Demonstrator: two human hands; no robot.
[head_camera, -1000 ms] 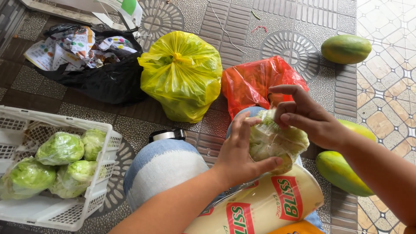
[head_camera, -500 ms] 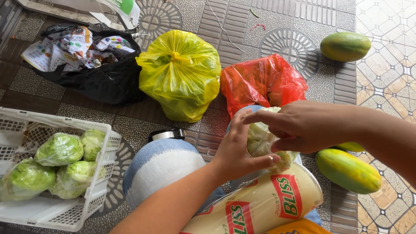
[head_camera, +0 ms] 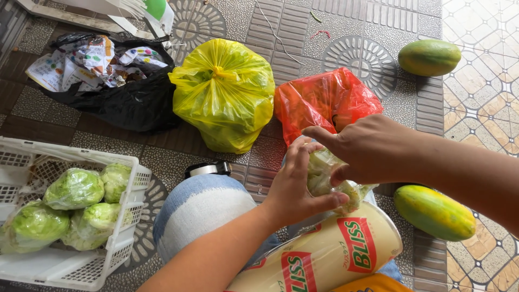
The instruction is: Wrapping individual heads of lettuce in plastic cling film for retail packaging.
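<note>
A pale green cabbage head in clear plastic wrap [head_camera: 323,174] rests over my lap, held between both hands. My left hand [head_camera: 294,189] cups it from the left and below, thumb under it. My right hand [head_camera: 363,147] lies across its top and right side, fingers pressing the wrap. A cream roll of cling film with red and green print [head_camera: 324,251] lies just below the cabbage on my lap. My knees in light blue jeans [head_camera: 200,205] are beneath.
A white plastic crate [head_camera: 121,230] at the left holds several wrapped cabbages [head_camera: 74,187]. Yellow bag [head_camera: 224,89], red bag [head_camera: 319,100] and black bag with papers [head_camera: 116,100] lie on the tiled floor. Two papayas: one far right [head_camera: 430,57], one near [head_camera: 435,212].
My right hand has come from the right side of the cabbage to lie over its top, covering most of it. The left hand has kept its grip.
</note>
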